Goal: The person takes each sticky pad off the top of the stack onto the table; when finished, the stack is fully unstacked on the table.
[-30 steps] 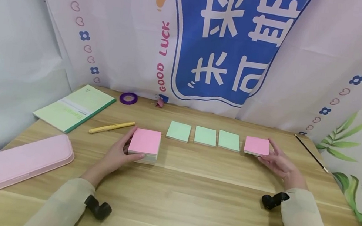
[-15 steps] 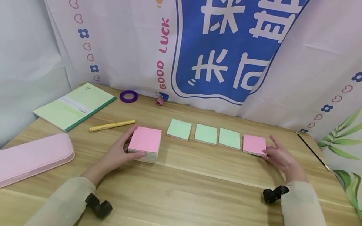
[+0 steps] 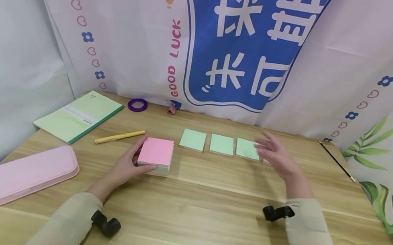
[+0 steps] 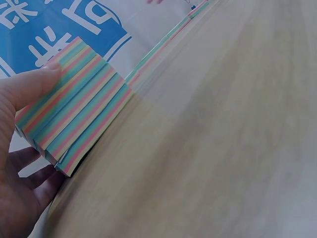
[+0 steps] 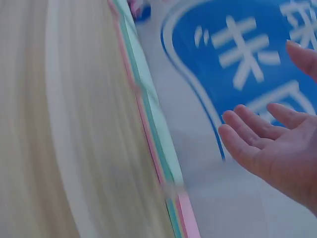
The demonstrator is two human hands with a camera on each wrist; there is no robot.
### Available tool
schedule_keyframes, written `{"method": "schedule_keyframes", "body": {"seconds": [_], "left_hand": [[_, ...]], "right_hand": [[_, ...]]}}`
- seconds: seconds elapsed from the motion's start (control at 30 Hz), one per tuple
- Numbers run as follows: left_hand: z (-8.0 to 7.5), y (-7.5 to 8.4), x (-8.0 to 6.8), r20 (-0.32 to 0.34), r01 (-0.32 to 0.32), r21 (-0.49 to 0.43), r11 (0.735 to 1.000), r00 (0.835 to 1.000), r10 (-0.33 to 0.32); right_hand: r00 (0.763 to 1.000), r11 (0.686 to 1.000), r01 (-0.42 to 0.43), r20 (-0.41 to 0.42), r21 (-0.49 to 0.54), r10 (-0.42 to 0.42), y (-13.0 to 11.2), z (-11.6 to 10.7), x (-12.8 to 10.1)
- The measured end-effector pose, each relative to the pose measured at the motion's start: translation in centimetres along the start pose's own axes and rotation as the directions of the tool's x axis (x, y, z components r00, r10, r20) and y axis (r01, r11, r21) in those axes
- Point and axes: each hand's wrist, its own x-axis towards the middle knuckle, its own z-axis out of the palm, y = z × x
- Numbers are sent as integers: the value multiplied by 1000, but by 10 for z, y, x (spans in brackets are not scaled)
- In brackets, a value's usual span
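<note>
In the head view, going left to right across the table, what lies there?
Pink pencil case → green notebook → yellow pen → left hand → pink note stack → three green notes → right hand → black stick.

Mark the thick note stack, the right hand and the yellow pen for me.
thick note stack (image 3: 156,151), head view, on its pink top sheet.
right hand (image 3: 279,158), head view, on the back of the hand.
yellow pen (image 3: 119,137), head view, mid-barrel.
</note>
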Motion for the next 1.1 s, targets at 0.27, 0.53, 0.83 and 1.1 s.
{"method": "schedule_keyframes", "body": {"seconds": [0.27, 0.53, 0.83, 1.1], "left_hand": [[0, -2, 0, -3, 4, 4, 1000, 1000, -4], [0, -1, 0, 1, 13, 4, 1000, 1000, -13], [3, -3, 1, 9, -6, -27, 1000, 1000, 7], [0, -1, 0, 12, -18, -27, 999, 1000, 18]], "right_hand": [[972, 997, 26, 232, 68, -42, 7, 97, 35], [938, 998, -32, 343, -59, 50, 5, 172, 49], [953, 987, -22, 295, -158, 69, -5, 204, 51], [969, 997, -19, 246, -74, 36, 11, 198, 53]]}}
